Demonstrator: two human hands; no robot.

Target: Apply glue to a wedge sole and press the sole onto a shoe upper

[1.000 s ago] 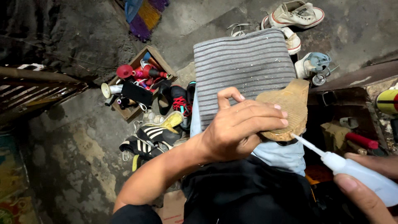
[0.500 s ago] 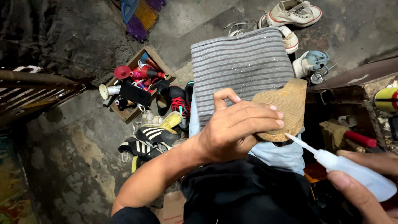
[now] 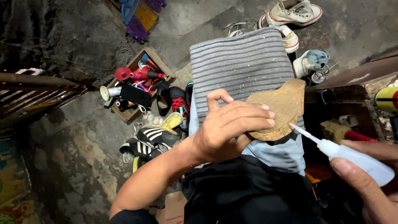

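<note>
The left hand (image 3: 226,132) grips a tan sole (image 3: 278,108) on the striped cloth (image 3: 240,66) over the lap. The right hand (image 3: 369,182), at the near right edge, is closed round a glue bottle (image 3: 356,159), nozzle tip touching the sole's right rim. Left of the lap, a wooden box (image 3: 134,89) holds spools and tools (shoes (image 3: 153,135) crowd the floor beside it). Far right lie sneakers (image 3: 292,14).

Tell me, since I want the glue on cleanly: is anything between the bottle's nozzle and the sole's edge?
Nothing visible. The squeeze bottle in the right hand points its nozzle at the tan sole; the left hand grips the sole's near side, beside that spot.
</note>
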